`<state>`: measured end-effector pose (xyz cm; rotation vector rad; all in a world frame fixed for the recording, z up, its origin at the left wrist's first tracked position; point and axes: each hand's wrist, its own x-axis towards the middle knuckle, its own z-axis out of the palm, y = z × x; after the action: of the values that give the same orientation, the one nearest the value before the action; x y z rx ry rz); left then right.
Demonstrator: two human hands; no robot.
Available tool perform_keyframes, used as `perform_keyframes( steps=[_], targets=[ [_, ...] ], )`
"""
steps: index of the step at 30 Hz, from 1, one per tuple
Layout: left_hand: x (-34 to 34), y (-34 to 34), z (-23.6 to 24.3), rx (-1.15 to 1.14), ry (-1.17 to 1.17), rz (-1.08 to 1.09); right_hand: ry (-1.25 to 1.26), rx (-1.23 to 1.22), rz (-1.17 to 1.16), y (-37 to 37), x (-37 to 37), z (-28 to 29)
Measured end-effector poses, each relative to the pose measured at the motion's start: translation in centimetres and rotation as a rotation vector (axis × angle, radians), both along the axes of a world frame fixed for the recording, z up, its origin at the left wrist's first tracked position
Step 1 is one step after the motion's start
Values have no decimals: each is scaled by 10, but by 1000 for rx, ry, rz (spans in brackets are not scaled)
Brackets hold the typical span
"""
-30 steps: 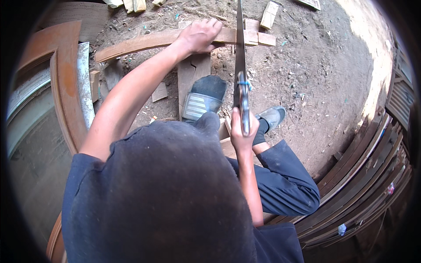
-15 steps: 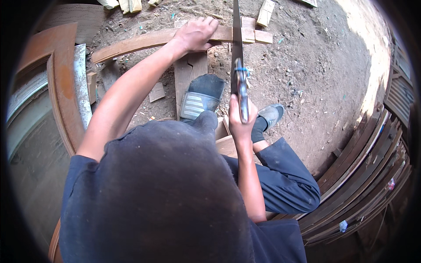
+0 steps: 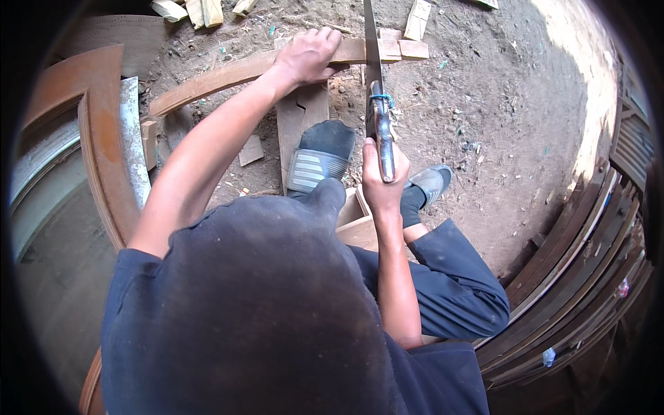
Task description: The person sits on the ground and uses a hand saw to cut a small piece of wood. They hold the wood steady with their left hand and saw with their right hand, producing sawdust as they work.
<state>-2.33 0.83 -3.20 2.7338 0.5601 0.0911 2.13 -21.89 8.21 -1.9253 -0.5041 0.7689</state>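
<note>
My right hand (image 3: 384,185) is closed round the worn handle of a handsaw (image 3: 374,62), which has blue string tied near the blade. The dark blade crosses a long wooden strip (image 3: 228,77) near its right end; how deep it sits in the wood I cannot tell. My left hand (image 3: 310,55) grips that strip left of the blade, its fingers wrapped over it. Beneath the strip lies a wider board (image 3: 301,112). On this board rests my sandalled foot (image 3: 319,162).
At the left leans a brown wooden frame (image 3: 104,131) with a pale weathered strip (image 3: 131,138) beside it. Dark planks (image 3: 574,277) are stacked at the right. Several wood offcuts (image 3: 416,19) lie on the dirt ground (image 3: 498,117). My other sandalled foot (image 3: 434,181) stands right of the saw.
The saw and my right hand have moved slightly nearer to me along the stroke. My left hand keeps its hold on the strip. The view has shifted a little.
</note>
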Motion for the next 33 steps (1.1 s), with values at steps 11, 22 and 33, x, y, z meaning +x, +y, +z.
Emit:
perform_keyframes(
  steps=[11,22,33],
  targets=[
    [1,4,-5,-10,25,-58,-95,-73,96,-51,-14,8],
    [1,5,-3,28,33,-73,-81,-99,79,-90,-30,25],
    [-3,4,-1,37,36,-52,-50,-78,86,-73,-20,21]
  ],
)
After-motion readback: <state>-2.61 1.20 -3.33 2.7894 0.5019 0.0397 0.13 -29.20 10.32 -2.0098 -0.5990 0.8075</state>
